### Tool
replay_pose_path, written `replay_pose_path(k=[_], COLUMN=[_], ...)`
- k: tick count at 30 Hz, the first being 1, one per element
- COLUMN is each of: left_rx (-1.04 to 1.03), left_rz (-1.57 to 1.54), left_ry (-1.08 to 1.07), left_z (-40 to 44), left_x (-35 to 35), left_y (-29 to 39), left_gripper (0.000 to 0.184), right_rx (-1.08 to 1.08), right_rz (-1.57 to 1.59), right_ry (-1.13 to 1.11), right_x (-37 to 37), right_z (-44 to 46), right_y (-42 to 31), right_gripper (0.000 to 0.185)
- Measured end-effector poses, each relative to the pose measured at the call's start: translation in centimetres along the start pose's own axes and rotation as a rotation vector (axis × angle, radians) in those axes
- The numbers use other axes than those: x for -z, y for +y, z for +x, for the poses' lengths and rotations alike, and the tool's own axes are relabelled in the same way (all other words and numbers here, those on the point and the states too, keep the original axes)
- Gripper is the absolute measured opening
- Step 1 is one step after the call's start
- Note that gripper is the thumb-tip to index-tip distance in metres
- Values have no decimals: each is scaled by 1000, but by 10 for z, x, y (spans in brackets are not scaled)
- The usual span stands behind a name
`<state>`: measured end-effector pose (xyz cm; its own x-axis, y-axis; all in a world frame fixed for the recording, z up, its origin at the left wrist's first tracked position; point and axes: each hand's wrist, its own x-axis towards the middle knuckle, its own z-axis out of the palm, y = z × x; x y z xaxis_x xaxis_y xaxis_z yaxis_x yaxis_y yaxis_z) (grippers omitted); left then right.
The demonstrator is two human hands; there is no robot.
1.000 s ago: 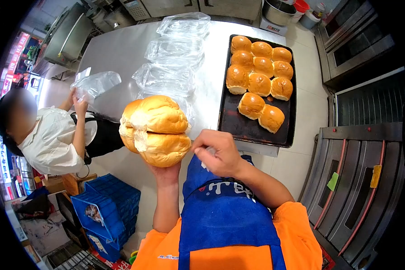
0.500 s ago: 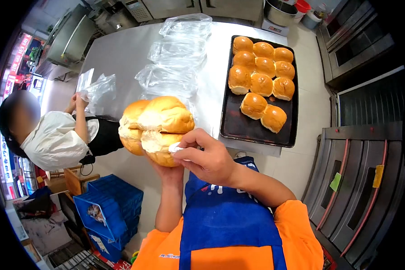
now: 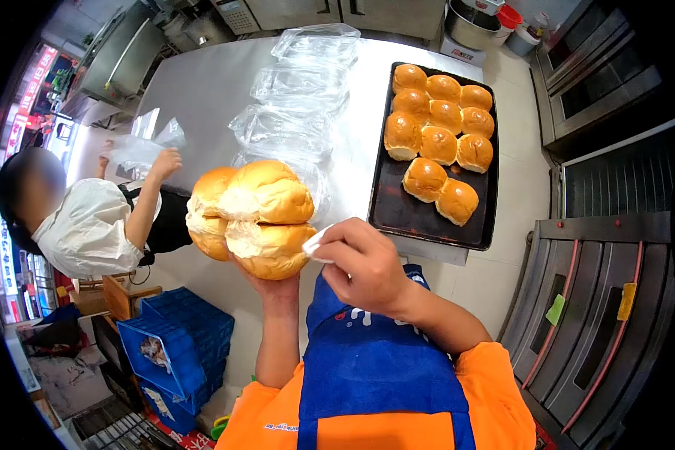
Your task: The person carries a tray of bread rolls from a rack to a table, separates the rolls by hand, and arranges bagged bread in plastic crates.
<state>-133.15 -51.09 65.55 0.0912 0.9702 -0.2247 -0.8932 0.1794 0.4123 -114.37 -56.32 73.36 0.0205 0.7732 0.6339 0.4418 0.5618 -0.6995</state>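
Head view: nearest is the blue apron point(image 3: 382, 367), and above it, left of the baking tray point(image 3: 397, 217), the left hand point(image 3: 271, 282) has hold of a golden bun cluster point(image 3: 270, 199) from underneath; its fingers are mostly hidden, so how far they curl cannot be told. The cluster sits in two layers, glossy crusts outward, with pale torn crumb showing between. It looks light, soft and springy, likely to dent under a pinch and to tear along the seams; a broad palm beneath suits it, or a gentle span across the crusts. Between cluster and tray, the right hand point(image 3: 364, 262) is closed in a pinch on a small white scrap point(image 3: 316, 238), perhaps paper or cloth, close to the lower bun's edge; contact is unclear.

On the tray sit eleven glossy buns point(image 3: 445, 116), mostly joined, its near-left part bare. Left of the tray, clear plastic bags point(image 3: 285, 124) lie in a row; farther left, a co-worker in a white shirt point(image 3: 90, 236) handles another clear bag point(image 3: 136, 150).
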Motion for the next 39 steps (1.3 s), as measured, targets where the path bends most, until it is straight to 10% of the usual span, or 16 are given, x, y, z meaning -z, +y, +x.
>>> replay_pose_path(k=[6, 13, 17, 23, 34, 39], left_rx=[141, 171, 283, 198, 385, 390], left_rz=[-167, -236, -479, -433, -656, -622], left_ry=[-111, -118, -57, 23, -224, -273], left_z=[-1, -6, -5, -11, -17, -17], left_x=[6, 4, -9, 0, 0, 26], left_y=[11, 10, 15, 18, 10, 9], left_gripper=[71, 59, 54, 52, 82, 83], right_rx=[-76, 108, -207, -318, -472, -463], right_rz=[-208, 98, -257, 199, 23, -243], right_ry=[-212, 40, -343, -158, -493, -302], right_x=[0, -5, 9, 10, 5, -30], right_z=[-12, -3, -30, -29, -95, -134], right_y=[6, 2, 11, 15, 73, 140], right_gripper=[25, 28, 16, 15, 5, 7])
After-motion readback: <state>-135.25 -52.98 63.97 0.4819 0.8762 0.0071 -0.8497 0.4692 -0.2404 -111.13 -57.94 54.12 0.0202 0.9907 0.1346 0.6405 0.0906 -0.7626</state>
